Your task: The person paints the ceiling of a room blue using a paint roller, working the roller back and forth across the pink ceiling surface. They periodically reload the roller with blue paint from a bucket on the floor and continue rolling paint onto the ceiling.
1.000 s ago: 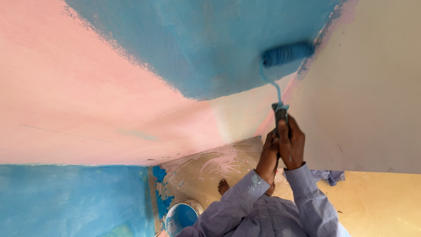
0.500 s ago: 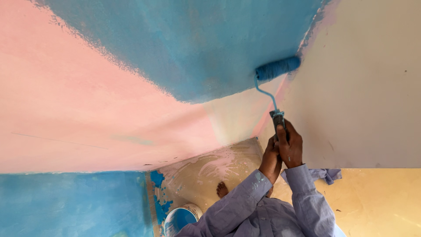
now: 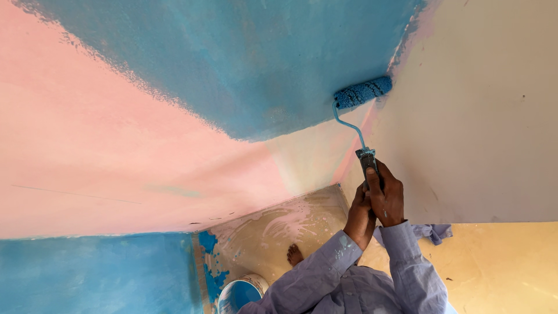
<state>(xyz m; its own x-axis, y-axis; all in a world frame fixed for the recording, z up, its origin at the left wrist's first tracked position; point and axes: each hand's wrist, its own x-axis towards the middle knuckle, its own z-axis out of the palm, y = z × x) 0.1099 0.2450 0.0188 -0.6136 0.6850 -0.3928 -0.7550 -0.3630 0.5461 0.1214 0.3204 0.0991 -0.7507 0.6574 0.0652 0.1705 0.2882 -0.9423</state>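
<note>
Both hands clench the roller's handle (image 3: 368, 161): the right hand (image 3: 386, 197) higher, the left hand (image 3: 360, 215) just below. The blue paint roller (image 3: 362, 92) lies above the grip, against the wall (image 3: 174, 145).

We are looking at a paint roller (image 3: 361, 93) whose fuzzy sleeve, soaked in blue paint, is lying tilted against the wall at the blue patch's lower edge, while its bent wire frame is running down to a dark, paint-flecked handle.
</note>
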